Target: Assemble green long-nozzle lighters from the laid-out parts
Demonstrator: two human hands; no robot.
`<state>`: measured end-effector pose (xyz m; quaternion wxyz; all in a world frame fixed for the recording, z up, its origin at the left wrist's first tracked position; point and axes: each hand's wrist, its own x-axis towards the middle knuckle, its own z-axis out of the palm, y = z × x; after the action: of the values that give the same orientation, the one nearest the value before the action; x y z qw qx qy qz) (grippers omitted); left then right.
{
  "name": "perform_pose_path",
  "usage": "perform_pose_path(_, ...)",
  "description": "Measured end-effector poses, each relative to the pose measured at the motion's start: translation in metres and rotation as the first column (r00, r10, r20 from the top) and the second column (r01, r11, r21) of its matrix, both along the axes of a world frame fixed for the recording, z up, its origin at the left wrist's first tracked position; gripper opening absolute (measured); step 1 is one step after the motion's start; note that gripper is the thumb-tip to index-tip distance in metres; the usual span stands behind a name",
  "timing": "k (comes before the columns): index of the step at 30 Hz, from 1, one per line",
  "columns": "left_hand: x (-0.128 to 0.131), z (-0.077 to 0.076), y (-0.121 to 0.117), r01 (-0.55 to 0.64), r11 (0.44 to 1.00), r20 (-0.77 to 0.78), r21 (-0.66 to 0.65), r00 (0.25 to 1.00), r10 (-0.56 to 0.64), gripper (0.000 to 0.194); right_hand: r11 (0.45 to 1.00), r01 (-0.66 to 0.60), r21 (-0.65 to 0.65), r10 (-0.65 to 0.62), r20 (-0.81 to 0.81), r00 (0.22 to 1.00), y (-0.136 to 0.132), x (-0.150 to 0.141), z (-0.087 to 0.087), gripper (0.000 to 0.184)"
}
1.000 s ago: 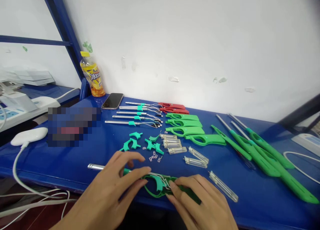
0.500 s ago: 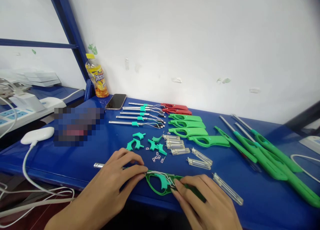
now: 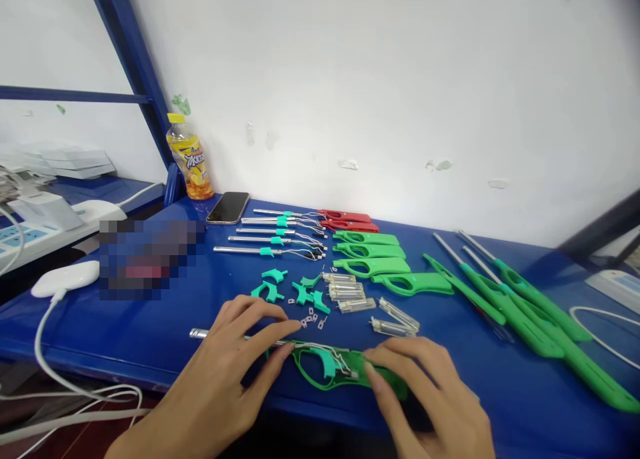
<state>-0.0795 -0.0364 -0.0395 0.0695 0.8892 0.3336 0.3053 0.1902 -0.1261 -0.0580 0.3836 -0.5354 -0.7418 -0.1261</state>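
Note:
A green lighter casing half (image 3: 313, 381) lies at the table's front edge, its inner side up. In it are a teal trigger (image 3: 329, 364), white wires (image 3: 320, 345) and a metal tube whose tip (image 3: 199, 334) sticks out at the left. My left hand (image 3: 235, 352) holds the casing's front end and tube, thumb on the near side; its index finger is lifted off toward small metal clips (image 3: 311, 319). My right hand (image 3: 425, 386) grips the handle end, thumb and index fingertip at the wire ends. Its palm hides most of one clear fuel tank.
Behind are loose teal triggers (image 3: 273, 291), clear fuel tanks (image 3: 356, 305), wired metal tubes (image 3: 245, 250), green casings (image 3: 373, 267) and red casings (image 3: 350, 226). Long green lighters (image 3: 520, 312) lie right. A phone (image 3: 229, 208), drink bottle (image 3: 190, 159) and white cable (image 3: 47, 326) are left.
My left index finger has parted from the thumb and stretched toward the clips. My right hand has slid right along the handle, uncovering the wire ends and covering the nearest fuel tank.

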Motion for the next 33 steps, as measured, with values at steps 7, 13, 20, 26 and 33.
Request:
perform_pose_path(7, 0.025, 0.023, -0.004, -0.091, 0.996, -0.127, -0.002, 0.988, 0.090, 0.057, 0.978, 0.173, -0.114, -0.183, -0.084, 0.979, 0.024, 0.008, 0.059, 0.024)
perform_pose_path(13, 0.039, 0.048, 0.007, -0.155, 0.988, -0.109, 0.019, 0.982, 0.156, 0.057, 0.950, 0.286, -0.126, -0.303, -0.143, 0.942, 0.036, 0.032, 0.088, 0.048)
perform_pose_path(20, 0.019, 0.049, 0.038, -0.118, 0.977, -0.310, -0.178, 0.949, 0.058, 0.022, 0.921, 0.083, -0.380, -0.095, -0.013, 0.995, 0.045, 0.056, 0.071, 0.011)
perform_pose_path(26, 0.025, 0.042, 0.042, -0.046, 0.959, -0.357, -0.279, 0.932, -0.059, 0.012, 0.839, 0.214, -0.500, -0.129, 0.200, 0.971, 0.053, 0.052, 0.042, 0.025)
perform_pose_path(33, 0.035, 0.037, 0.043, -0.029, 0.946, -0.375, -0.322, 0.922, -0.099, 0.013, 0.800, 0.165, -0.577, -0.067, 0.188, 0.980, 0.054, 0.047, 0.034, 0.014)
